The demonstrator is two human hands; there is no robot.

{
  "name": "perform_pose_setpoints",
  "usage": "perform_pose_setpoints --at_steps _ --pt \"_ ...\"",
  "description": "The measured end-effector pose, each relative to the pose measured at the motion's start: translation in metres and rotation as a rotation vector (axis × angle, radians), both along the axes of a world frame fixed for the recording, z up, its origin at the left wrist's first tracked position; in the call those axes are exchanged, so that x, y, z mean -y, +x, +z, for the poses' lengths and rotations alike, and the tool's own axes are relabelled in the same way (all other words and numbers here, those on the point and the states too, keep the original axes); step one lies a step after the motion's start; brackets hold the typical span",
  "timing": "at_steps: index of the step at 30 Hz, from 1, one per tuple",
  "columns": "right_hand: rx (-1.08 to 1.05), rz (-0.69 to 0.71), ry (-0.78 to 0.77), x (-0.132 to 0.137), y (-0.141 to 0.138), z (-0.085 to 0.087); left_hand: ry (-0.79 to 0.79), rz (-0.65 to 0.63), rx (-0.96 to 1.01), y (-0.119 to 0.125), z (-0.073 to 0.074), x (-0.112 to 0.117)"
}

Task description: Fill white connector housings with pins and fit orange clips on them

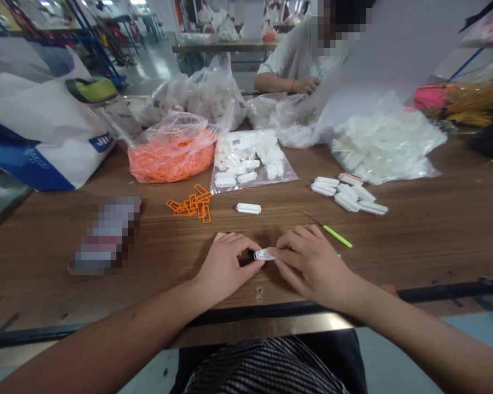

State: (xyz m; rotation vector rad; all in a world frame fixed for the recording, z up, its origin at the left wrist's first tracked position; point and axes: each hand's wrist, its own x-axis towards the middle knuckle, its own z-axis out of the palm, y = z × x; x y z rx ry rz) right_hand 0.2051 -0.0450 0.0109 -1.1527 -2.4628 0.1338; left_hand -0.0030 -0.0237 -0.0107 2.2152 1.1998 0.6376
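Note:
Between my two hands, near the table's front edge, is a small white plastic connector housing (264, 254) with rows of holes in its face. The thumb and forefinger of my left hand (230, 265) pinch its left end. My right hand (308, 260) grips the other end, and its fingers cover that part. A single white housing (248, 208) lies just beyond my hands. To its left is a loose heap of orange rectangular frames (191, 203). A pick with a lime-green handle (337, 236) and thin metal tip rests beyond my right hand.
Several white housings (347, 192), one with an orange edge, lie at the right. Behind stand bags of orange frames (172, 156), white housings (250, 158) and pale parts (384, 142). A blurred flat object (107, 235) and a bottle (110, 109) are left. A person (287, 65) sits opposite.

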Motion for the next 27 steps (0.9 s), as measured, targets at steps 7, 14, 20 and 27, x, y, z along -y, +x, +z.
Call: perform_pose_setpoints --at_steps 7,14,20,27 --pt "-0.089 -0.367 -0.501 -0.036 0.062 0.001 0.005 0.001 0.0 -0.002 -0.002 -0.001" --pt "-0.059 -0.338 -0.607 -0.041 0.055 -0.003 0.02 0.0 0.003 -0.002 -0.002 0.0" --pt "0.02 -0.255 -0.584 -0.049 0.055 0.0 0.019 0.003 -0.001 -0.002 -0.002 -0.001" --pt "0.219 -0.236 -0.466 -0.047 0.043 0.01 0.016 0.009 0.009 -0.002 -0.002 -0.001"
